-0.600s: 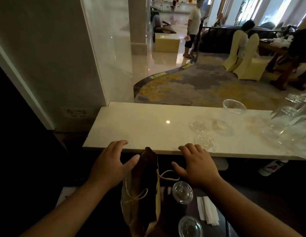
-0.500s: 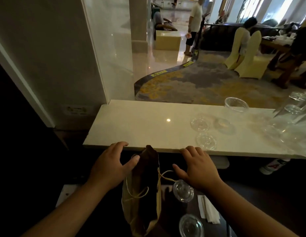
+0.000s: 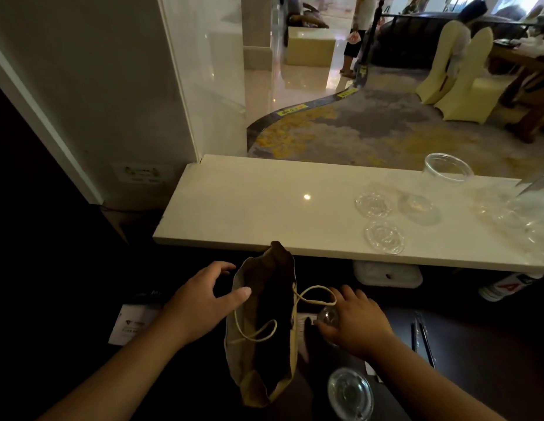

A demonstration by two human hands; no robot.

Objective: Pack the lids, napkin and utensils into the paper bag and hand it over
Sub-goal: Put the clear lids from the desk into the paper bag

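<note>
A brown paper bag (image 3: 261, 323) with string handles stands open on the dark lower counter. My left hand (image 3: 204, 302) rests against its left wall, thumb on the rim, holding the mouth apart. My right hand (image 3: 356, 322) lies over a clear plastic lid (image 3: 327, 317) just right of the bag, fingers curled around it. A second clear lid (image 3: 349, 393) lies nearer to me. Dark wrapped utensils (image 3: 421, 332) lie to the right. The napkin is mostly hidden under my right forearm.
A white marble ledge (image 3: 249, 208) runs across behind the bag, carrying three clear lids (image 3: 384, 237) and clear cups (image 3: 447, 168) at its right. A white card (image 3: 131, 325) lies left of my left arm. A bottle (image 3: 504, 287) lies under the ledge.
The view has tilted down. My right hand dropped from the ledge's edge onto the clear lid beside the bag and closed around it. My left hand stays at the bag's left rim.
</note>
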